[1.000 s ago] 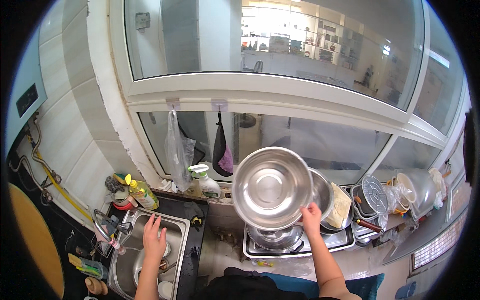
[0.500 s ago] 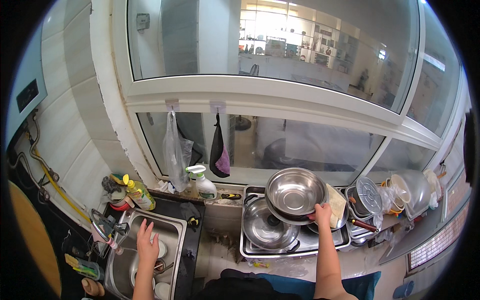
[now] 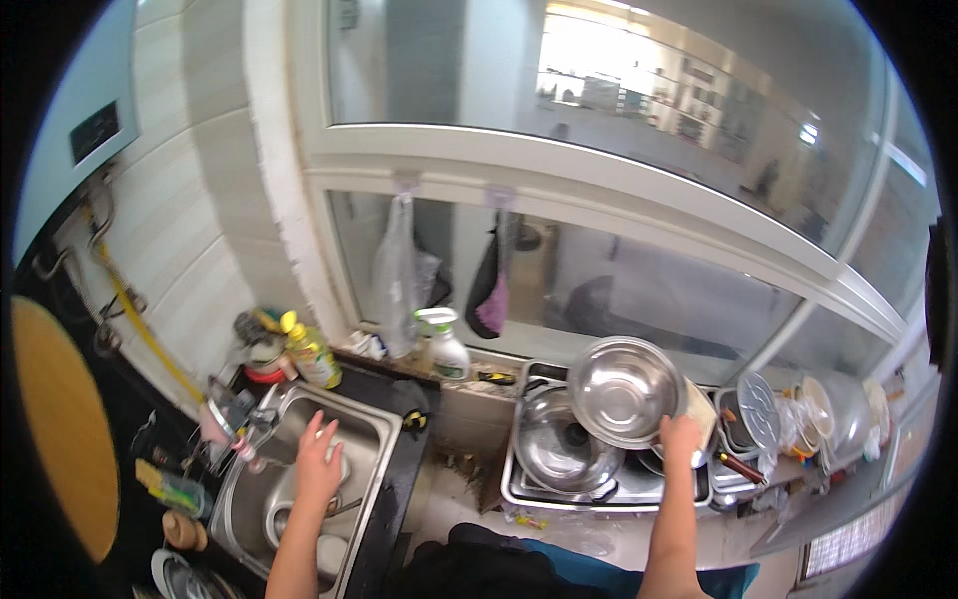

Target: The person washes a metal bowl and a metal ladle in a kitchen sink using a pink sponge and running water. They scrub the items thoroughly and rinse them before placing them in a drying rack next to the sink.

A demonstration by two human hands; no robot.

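Note:
My right hand (image 3: pixel 682 437) grips the near right rim of a shiny stainless steel basin (image 3: pixel 624 384). The basin is above the stove (image 3: pixel 534 499), its inside turned up toward me. To its left sits a pan with a domed lid (image 3: pixel 544 444) and dark knob. Over the steel sink (image 3: pixel 377 424) hovers my left hand (image 3: pixel 318 461), fingers spread and nothing in them. White bowls (image 3: pixel 332 552) lie in the sink, partly hidden by my left forearm. A faucet (image 3: pixel 261 419) stands at the sink's left edge.
A yellow soap bottle (image 3: pixel 313 357) and a white spray bottle (image 3: pixel 447 349) stand behind the sink. Right of the basin are a beige cloth-like piece (image 3: pixel 703 411), a brown pan handle (image 3: pixel 742 469) and stacked pots (image 3: pixel 748 414). A window runs along the back.
The whole view has swung left, so things sit further right. The basin in my right hand has shifted and tilted, covering what was under it. My left hand stays open over the sink.

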